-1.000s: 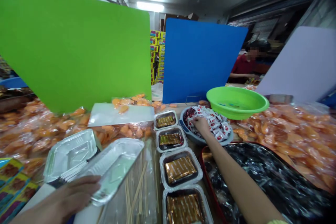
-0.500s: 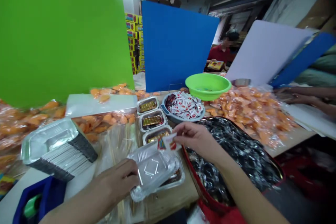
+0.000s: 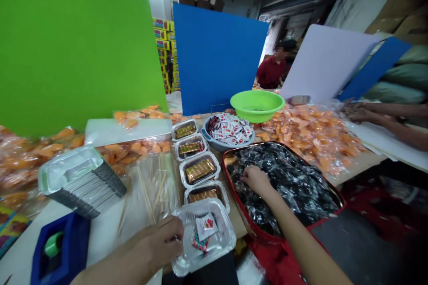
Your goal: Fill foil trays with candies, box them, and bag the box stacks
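Observation:
My left hand (image 3: 154,246) grips the left edge of a shallow foil tray (image 3: 217,249). A white-and-red sachet (image 3: 205,226) and a small colourful packet (image 3: 200,244) lie inside that tray. My right hand (image 3: 257,180) reaches into a red-rimmed tray (image 3: 234,205) heaped with black shiny wrapped sweets (image 3: 294,182), its fingers buried among them. Beyond the foil tray stand several foil trays of gold-wrapped bars (image 3: 199,170). A stack of empty foil trays (image 3: 82,181) lies to my left.
A bowl of red-and-white sachets (image 3: 229,128) sits beside a green basin (image 3: 257,106). Bagged orange pieces (image 3: 309,140) and bagged skewers (image 3: 150,191) lie about. A co-worker's hands (image 3: 357,113) work at right; a person in red (image 3: 270,71) stands behind upright coloured boards.
The sachet and packet have left my right hand and now lie in the foil tray. My right hand has moved into the black sweets. The foil tray has shifted toward me.

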`<state>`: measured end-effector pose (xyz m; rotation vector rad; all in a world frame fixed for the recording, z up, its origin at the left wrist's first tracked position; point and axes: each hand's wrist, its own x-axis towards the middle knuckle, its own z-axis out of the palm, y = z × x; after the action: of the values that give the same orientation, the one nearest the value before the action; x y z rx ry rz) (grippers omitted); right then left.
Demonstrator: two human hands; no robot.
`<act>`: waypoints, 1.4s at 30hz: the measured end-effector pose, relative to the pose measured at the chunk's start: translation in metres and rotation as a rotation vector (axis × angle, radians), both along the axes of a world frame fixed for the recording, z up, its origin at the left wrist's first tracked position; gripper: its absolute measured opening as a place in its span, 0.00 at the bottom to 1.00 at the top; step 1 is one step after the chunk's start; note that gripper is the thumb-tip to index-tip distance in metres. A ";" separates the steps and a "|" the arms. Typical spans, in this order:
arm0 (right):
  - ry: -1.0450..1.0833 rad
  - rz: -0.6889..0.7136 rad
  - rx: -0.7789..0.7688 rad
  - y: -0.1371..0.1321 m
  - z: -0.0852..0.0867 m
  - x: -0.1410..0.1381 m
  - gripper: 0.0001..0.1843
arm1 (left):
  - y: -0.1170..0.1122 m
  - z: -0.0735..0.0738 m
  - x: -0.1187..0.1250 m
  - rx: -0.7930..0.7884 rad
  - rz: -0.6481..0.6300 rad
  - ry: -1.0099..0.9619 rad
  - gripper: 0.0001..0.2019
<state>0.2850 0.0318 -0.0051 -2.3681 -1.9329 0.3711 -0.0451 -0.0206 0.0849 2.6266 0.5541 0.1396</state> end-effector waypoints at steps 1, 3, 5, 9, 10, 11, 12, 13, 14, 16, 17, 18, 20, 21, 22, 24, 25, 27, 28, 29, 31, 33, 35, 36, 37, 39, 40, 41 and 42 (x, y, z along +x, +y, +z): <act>0.004 -0.006 0.013 -0.002 0.004 0.003 0.02 | -0.001 0.001 0.001 -0.015 -0.006 0.039 0.14; 0.005 -0.015 0.065 -0.011 0.020 0.008 0.05 | -0.002 0.000 0.001 -0.045 -0.025 0.128 0.13; 0.126 0.047 0.156 -0.027 0.042 0.007 0.06 | -0.003 -0.005 0.001 -0.049 -0.040 0.152 0.12; 0.682 0.369 0.150 -0.062 0.081 -0.016 0.07 | -0.004 -0.020 0.001 -0.064 -0.067 0.148 0.09; 0.758 0.426 0.094 -0.066 0.084 -0.023 0.06 | -0.004 -0.022 0.001 -0.068 -0.067 0.143 0.09; 0.777 0.437 0.054 -0.066 0.084 -0.029 0.06 | -0.004 -0.023 0.000 -0.071 -0.066 0.137 0.09; 0.730 0.396 0.035 -0.061 0.079 -0.032 0.07 | -0.005 -0.023 0.000 -0.075 -0.066 0.136 0.09; 0.635 0.315 0.035 -0.054 0.071 -0.032 0.09 | -0.005 -0.022 -0.001 -0.076 -0.064 0.136 0.10; 0.519 0.211 0.047 -0.043 0.061 -0.031 0.10 | -0.006 -0.021 -0.002 -0.074 -0.062 0.139 0.11; 0.315 0.055 0.029 -0.021 0.038 -0.025 0.11 | -0.007 -0.019 -0.004 -0.067 -0.053 0.156 0.12; 0.270 0.031 -0.002 -0.011 0.026 -0.022 0.10 | -0.008 -0.018 -0.006 -0.062 -0.045 0.160 0.12; 0.256 0.035 -0.038 -0.002 0.016 -0.020 0.08 | -0.009 -0.017 -0.008 -0.057 -0.039 0.159 0.11; 0.261 0.068 -0.095 0.009 0.000 -0.020 0.07 | -0.010 -0.017 -0.010 -0.062 -0.027 0.146 0.11; 0.258 0.082 -0.115 0.012 -0.005 -0.021 0.08 | -0.010 -0.017 -0.011 -0.071 -0.018 0.137 0.12; 0.254 0.092 -0.131 0.014 -0.009 -0.023 0.09 | -0.009 -0.017 -0.011 -0.086 -0.006 0.130 0.12; 0.239 0.098 -0.150 0.016 -0.014 -0.025 0.10 | -0.007 -0.017 -0.009 -0.130 0.023 0.112 0.11; 0.229 0.095 -0.158 0.017 -0.014 -0.026 0.09 | -0.004 -0.017 -0.007 -0.149 0.038 0.095 0.10; 0.201 0.079 -0.157 0.016 -0.012 -0.024 0.09 | 0.003 -0.019 -0.002 -0.172 0.061 0.065 0.08; 0.186 0.070 -0.144 0.015 -0.009 -0.022 0.09 | 0.008 -0.022 0.002 -0.178 0.074 0.051 0.07; 0.169 0.060 -0.123 0.012 -0.005 -0.019 0.09 | 0.013 -0.025 0.005 -0.183 0.084 0.043 0.07; 0.133 0.040 -0.067 0.001 0.008 -0.013 0.11 | 0.024 -0.034 0.012 -0.190 0.099 0.033 0.08; 0.074 0.040 0.046 -0.017 0.025 -0.009 0.12 | 0.035 -0.045 0.016 -0.200 0.118 0.002 0.09; 0.007 0.125 0.241 -0.037 0.040 -0.011 0.13 | 0.044 -0.055 0.019 -0.179 0.108 -0.019 0.10; -0.023 0.205 0.347 -0.047 0.046 -0.014 0.13 | 0.047 -0.058 0.020 -0.161 0.092 -0.024 0.10; -0.051 0.297 0.442 -0.056 0.050 -0.020 0.14 | 0.050 -0.061 0.020 -0.137 0.065 -0.024 0.10; -0.109 0.464 0.549 -0.068 0.051 -0.036 0.14 | 0.052 -0.063 0.020 -0.079 0.009 -0.020 0.11; -0.146 0.521 0.571 -0.070 0.049 -0.046 0.14 | 0.053 -0.064 0.020 -0.054 -0.007 -0.024 0.11; -0.184 0.560 0.585 -0.070 0.045 -0.056 0.13 | 0.052 -0.064 0.020 -0.030 -0.016 -0.029 0.11; -0.217 0.587 0.587 -0.069 0.040 -0.065 0.12 | 0.052 -0.065 0.020 -0.009 -0.017 -0.036 0.11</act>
<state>0.2196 -0.0373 0.0352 -1.5082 -2.3799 -0.4061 -0.0251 0.0315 0.0202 2.6145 0.5191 0.1782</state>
